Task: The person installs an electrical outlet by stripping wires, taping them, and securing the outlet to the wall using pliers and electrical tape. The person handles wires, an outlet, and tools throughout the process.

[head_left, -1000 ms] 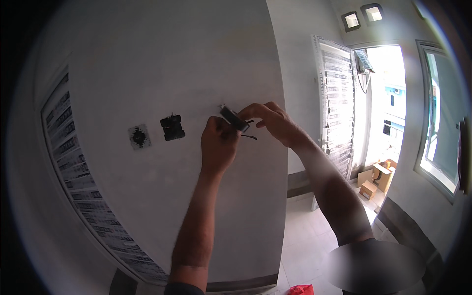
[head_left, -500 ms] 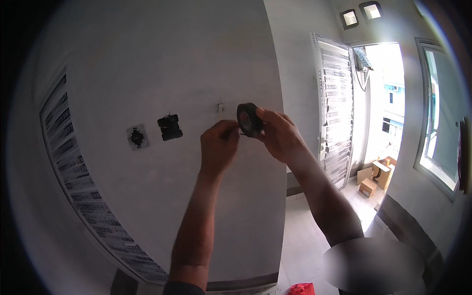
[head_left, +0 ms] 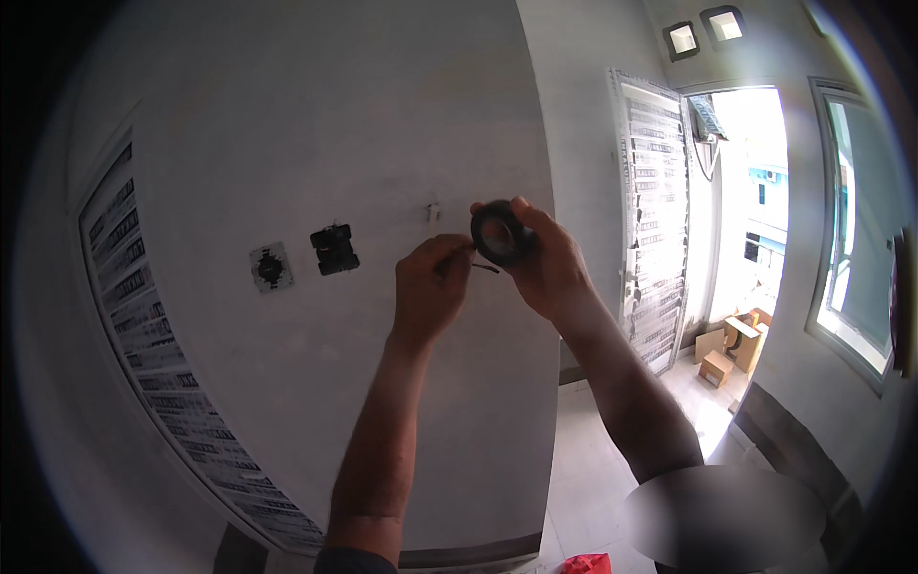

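Observation:
My right hand (head_left: pixel 553 268) grips a roll of black tape (head_left: pixel 519 239) by its rim, the round hole turned toward me. Close against the roll's left side, my left hand (head_left: pixel 430 287) is closed in a pinch. From its fingertips a thin dark strip (head_left: pixel 487 269) sticks out to the right, below the roll. Whether that strip is tape or wire I cannot tell. Both hands are raised in front of a pale wall (head_left: pixel 478 402). Just above my left hand, a small whitish piece (head_left: pixel 433 212) juts from the wall.
Two dark wall openings, a black box (head_left: pixel 334 249) and a grey-edged one (head_left: pixel 271 268), lie to the left. A film-wrapped door (head_left: pixel 655 220) stands open at right, with cardboard boxes (head_left: pixel 715 367) beyond. A red bag-like thing (head_left: pixel 585 563) lies on the floor.
The tape roll has turned so its hole faces me more, and has shifted slightly right. More of the dark strip shows at my left fingertips.

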Available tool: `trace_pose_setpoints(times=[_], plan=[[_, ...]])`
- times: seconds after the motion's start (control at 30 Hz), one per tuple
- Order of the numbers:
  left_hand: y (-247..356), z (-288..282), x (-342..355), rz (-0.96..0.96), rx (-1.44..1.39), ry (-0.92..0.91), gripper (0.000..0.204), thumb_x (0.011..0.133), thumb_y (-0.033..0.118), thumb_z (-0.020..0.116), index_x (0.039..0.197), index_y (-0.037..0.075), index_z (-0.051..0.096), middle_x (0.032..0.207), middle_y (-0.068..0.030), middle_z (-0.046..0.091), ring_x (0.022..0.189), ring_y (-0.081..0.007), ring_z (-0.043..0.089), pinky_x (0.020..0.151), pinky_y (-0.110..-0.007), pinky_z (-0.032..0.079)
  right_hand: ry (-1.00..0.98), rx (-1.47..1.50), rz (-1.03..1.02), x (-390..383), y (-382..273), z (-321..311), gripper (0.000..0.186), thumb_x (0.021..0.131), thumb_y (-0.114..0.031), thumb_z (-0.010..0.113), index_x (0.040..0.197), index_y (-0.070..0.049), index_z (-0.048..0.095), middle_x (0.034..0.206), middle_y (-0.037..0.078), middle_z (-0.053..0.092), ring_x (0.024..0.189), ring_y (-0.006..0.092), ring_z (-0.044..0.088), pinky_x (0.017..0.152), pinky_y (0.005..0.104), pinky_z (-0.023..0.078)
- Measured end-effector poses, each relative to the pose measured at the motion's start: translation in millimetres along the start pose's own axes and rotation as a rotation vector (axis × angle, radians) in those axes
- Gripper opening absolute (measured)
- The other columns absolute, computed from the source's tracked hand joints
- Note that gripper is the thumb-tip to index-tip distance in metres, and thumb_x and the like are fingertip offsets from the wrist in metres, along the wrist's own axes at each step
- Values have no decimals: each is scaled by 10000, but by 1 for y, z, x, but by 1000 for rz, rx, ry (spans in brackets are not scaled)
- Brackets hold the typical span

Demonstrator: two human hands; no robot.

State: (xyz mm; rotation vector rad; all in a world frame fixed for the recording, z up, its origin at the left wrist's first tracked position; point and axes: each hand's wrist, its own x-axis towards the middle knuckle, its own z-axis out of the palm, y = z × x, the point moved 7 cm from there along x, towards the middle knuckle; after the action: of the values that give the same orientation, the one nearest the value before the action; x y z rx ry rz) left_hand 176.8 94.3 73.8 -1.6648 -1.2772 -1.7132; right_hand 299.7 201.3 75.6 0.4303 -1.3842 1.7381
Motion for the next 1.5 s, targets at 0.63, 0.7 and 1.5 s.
trace_pose_setpoints(times=[0.63,0.7,1.5], plan=[[14,9,-2,32,85,-39,115,982,127,698,1031,25,681,763,6,635,686,-42,515,616,-253,442,119,-787,-261,-7,-1,-7,423,868,-171,718,1230,41,661,1378,168,600,1288,316,578,1033,434,508],[11,7,0,-8,46,-24,115,984,131,701,1019,23,680,771,4,642,691,-46,522,617,-257,445,138,-1362,-429,-16,-2,3,477,831,-190,751,1244,33,666,1368,167,590,1314,303,558,1033,421,506],[8,12,5,-18,23,-62,122,974,97,709,1056,48,785,876,-56,712,732,-105,632,681,-275,507,23,-1025,-133,-11,-13,-13,432,818,-314,798,1110,-2,732,1122,180,722,1028,312,718,898,413,571]])
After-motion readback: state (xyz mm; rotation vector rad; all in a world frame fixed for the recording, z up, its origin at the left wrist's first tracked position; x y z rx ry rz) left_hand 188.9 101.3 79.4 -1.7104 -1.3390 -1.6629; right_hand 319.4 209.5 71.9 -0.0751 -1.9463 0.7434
